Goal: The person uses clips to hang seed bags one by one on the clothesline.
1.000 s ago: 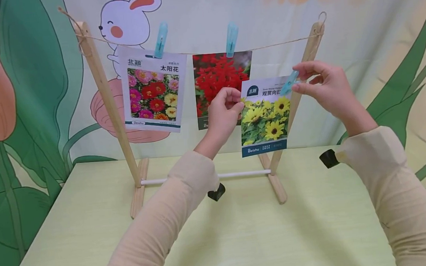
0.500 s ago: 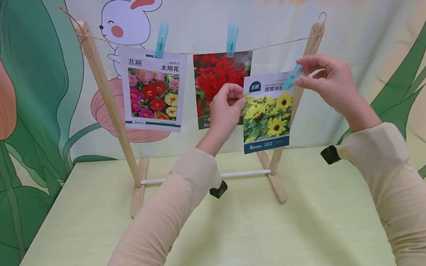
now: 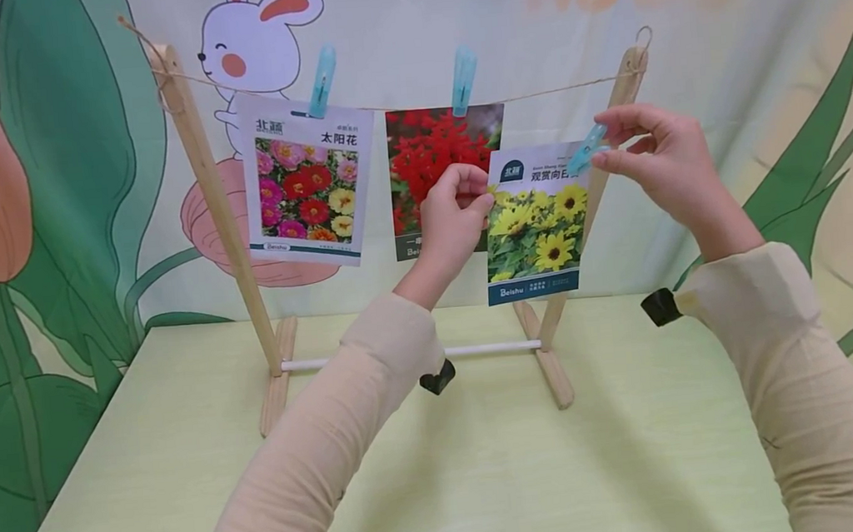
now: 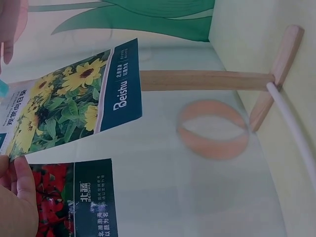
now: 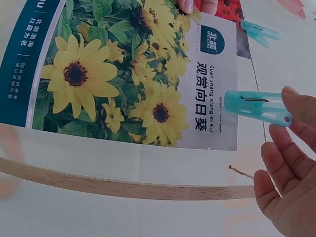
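Note:
My left hand (image 3: 449, 221) pinches the left edge of a seed packet (image 3: 532, 232) printed with yellow sunflowers. Between thumb and fingertips my right hand (image 3: 662, 160) grips a blue clothespin (image 3: 587, 150), its nose over the packet's top right part. In the right wrist view the clothespin (image 5: 256, 104) overlaps the packet's top edge. The packet is held in front of and below the string (image 3: 555, 89). Behind my left hand hangs a seed packet with red flowers (image 3: 440, 152), partly hidden, under another blue clothespin (image 3: 464, 81).
A third seed packet (image 3: 307, 179) with mixed flowers hangs at the left from a blue clothespin (image 3: 322, 80). The wooden stand (image 3: 215, 216) carries the string between two posts, joined low by a white rod (image 3: 489, 348). It stands on a pale table (image 3: 443, 482) before a printed curtain.
Both hands have risen slightly and shifted a little right, carrying the sunflower packet and clothespin up nearer the string. The two hanging packets stay in place.

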Demonstrator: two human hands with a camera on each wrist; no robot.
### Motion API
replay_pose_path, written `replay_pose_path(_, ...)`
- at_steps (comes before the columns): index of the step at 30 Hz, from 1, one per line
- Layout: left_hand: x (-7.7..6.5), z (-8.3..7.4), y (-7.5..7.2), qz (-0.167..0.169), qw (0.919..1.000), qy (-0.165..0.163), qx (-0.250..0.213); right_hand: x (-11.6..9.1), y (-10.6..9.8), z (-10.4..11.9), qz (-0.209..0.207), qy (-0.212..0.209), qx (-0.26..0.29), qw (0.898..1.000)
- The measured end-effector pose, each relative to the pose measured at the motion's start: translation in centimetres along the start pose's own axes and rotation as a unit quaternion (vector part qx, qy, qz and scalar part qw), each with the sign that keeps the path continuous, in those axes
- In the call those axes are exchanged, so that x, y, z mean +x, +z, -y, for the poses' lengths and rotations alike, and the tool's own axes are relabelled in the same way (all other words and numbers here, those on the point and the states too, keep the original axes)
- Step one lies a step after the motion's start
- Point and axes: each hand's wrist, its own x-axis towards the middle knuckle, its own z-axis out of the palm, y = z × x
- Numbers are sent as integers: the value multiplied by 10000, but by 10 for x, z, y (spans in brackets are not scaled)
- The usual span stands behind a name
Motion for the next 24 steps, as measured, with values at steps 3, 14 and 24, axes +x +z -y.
replay_pose_path(3,0,-1,0,-23,10000,27,21,0,0,2,-13,13,-18,10000)
replay_pose_path(14,2,-6,3,-64,9999,74,127,1,-1,9,-67,54,-108,9999)
replay_pose_path(24,4,-8,5,-60,10000,60,54,4,-1,10,-82,46,-171,9998)
